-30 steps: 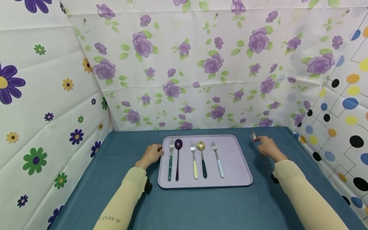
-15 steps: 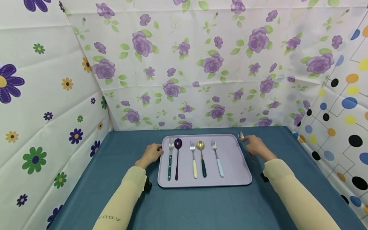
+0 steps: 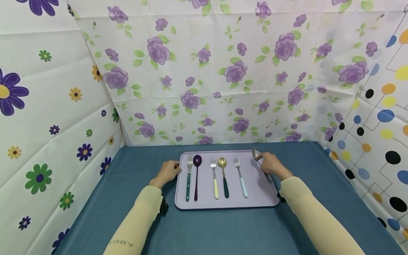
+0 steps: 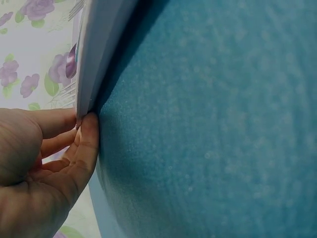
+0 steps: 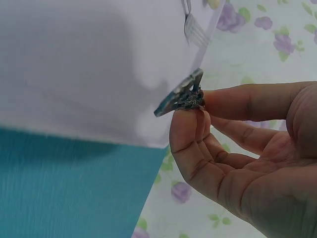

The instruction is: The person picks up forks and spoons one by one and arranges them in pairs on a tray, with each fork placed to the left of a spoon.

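A pale lilac tray lies on the table, and my left hand pinches its left rim between thumb and fingers. In my right hand is a silver spoon, pinched by the handle over the tray's right side, bowl toward the back. The right wrist view shows the spoon's ornate handle end beyond the fingertips. On the tray, left to right, lie a fork with a dark green handle, a purple spoon, a yellow-handled fork, a gold spoon with a green handle and a pale-blue-handled fork.
A blue-green cloth covers the table. Behind it stands a backdrop with purple roses. Flowered fabric encloses the left side and a dotted sheet the right.
My right hand has carried the silver spoon leftward, from beside the tray to over its right side. The left hand stays on the tray's rim.
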Available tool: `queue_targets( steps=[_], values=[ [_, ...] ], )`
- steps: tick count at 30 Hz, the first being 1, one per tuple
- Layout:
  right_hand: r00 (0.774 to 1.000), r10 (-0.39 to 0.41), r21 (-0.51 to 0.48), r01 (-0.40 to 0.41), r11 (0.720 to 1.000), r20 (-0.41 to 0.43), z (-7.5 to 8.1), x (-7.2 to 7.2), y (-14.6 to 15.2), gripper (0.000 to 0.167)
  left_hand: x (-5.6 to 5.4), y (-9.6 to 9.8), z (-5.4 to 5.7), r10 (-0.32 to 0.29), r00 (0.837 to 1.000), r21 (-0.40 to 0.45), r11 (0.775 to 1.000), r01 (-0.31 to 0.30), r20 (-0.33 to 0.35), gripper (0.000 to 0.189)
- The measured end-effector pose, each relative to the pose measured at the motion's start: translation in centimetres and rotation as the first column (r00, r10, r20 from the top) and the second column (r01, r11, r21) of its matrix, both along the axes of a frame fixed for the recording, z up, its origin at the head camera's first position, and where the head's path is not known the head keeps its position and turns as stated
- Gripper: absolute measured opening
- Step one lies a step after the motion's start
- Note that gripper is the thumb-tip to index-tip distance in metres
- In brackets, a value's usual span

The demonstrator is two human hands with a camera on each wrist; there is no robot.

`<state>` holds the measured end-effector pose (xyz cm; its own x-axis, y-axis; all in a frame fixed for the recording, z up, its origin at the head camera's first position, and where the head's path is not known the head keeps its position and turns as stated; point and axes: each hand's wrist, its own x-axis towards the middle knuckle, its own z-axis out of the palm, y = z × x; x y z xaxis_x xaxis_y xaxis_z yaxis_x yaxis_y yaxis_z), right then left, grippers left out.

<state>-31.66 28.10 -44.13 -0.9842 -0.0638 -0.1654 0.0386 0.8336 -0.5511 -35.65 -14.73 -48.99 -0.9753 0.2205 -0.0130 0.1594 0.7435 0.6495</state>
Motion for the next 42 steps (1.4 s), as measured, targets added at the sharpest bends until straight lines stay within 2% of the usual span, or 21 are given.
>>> queue_targets(
  steps=[10,20,27,42],
  values=[
    [1.0,-0.021,-0.025,0.021,0.999,0.021,-0.8,-0.1,-2.1,0.058,0.1,0.0,0.2,-0.001,1.0,-0.009,1.0,0.002,0.007,0.01],
    [0.999,-0.022,0.009,0.022,1.0,0.038,-1.2,0.0,-3.5,0.045,0.5,-0.1,-0.3,-0.001,1.0,-0.003,1.0,0.002,0.009,0.013],
    [1.0,-0.021,0.04,0.02,0.999,0.02,-1.4,-0.2,-4.0,0.039,0.4,-0.2,0.0,-0.012,1.0,0.007,1.0,0.012,-0.011,0.009],
    [0.998,-0.012,0.055,0.008,0.998,0.067,-2.4,-0.4,-4.0,0.04,0.3,-0.1,-0.1,-0.009,1.0,0.004,1.0,0.009,-0.005,0.011]
  ],
)
